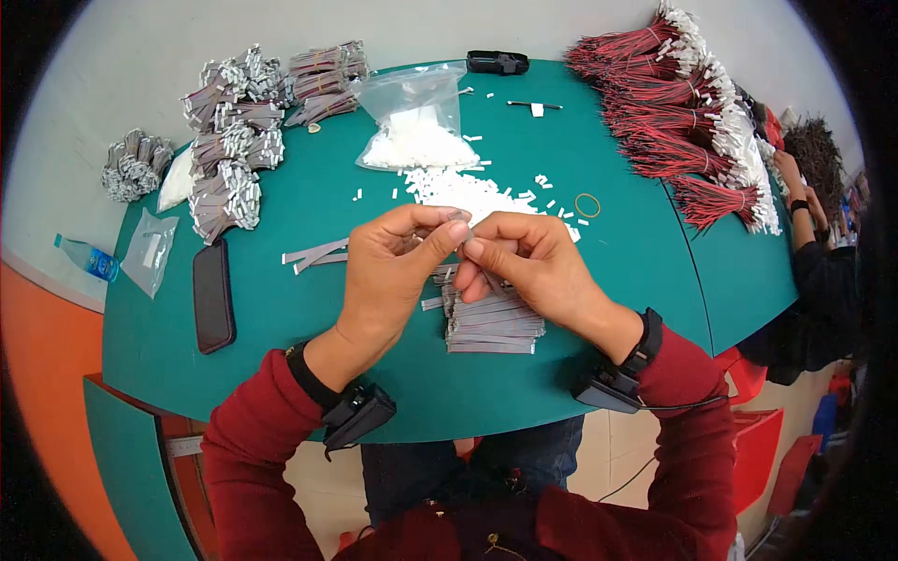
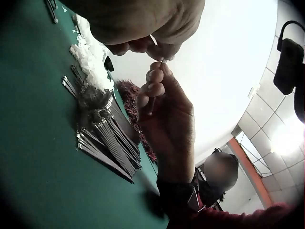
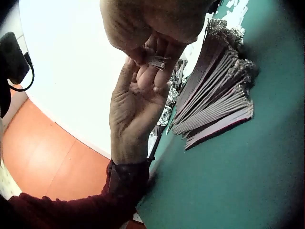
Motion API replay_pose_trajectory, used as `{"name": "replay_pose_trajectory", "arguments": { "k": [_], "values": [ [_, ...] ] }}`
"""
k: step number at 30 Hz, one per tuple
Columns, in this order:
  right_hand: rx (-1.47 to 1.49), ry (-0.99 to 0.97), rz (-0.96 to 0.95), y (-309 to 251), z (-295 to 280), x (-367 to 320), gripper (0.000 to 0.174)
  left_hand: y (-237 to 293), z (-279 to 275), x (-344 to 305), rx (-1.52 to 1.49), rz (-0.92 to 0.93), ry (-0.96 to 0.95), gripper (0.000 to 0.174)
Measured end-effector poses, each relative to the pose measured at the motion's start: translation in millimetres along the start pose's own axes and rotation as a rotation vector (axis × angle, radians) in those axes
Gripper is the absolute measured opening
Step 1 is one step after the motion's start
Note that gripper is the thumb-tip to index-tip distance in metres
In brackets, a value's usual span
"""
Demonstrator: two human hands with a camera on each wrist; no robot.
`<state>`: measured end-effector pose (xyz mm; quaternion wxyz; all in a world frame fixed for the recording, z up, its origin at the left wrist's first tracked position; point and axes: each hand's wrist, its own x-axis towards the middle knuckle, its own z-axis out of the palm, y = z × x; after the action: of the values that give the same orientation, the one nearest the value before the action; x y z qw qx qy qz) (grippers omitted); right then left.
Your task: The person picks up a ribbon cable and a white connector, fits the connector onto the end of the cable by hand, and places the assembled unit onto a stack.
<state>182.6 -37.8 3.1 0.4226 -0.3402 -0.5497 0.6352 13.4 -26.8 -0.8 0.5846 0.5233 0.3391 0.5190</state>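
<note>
In the head view my left hand and right hand meet fingertip to fingertip above the table. Both pinch a short grey ribbon cable between thumb and fingers. In the right wrist view the cable's split end, with small metal tips, shows against the left fingers. Part of the cable's tail hangs below the right fingers in the left wrist view; the fingertips hide the rest. Beneath the hands lies a stack of grey ribbon cables. Just beyond them spreads a heap of small white connector housings.
A clear bag of white pieces stands behind the heap. Bundled grey cables and a phone lie left; red-black wire bundles line the right. A rubber band lies nearby. Another person's arm is at far right.
</note>
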Motion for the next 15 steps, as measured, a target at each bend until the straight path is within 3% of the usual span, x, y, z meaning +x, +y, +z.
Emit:
{"name": "replay_pose_trajectory", "arguments": {
  "k": [15],
  "values": [
    [-0.087, -0.004, 0.023, -8.7, -0.3, 0.2, 0.016, 3.3, -0.3, -0.6, -0.046, -0.057, -0.055, 0.01]
  ]
}}
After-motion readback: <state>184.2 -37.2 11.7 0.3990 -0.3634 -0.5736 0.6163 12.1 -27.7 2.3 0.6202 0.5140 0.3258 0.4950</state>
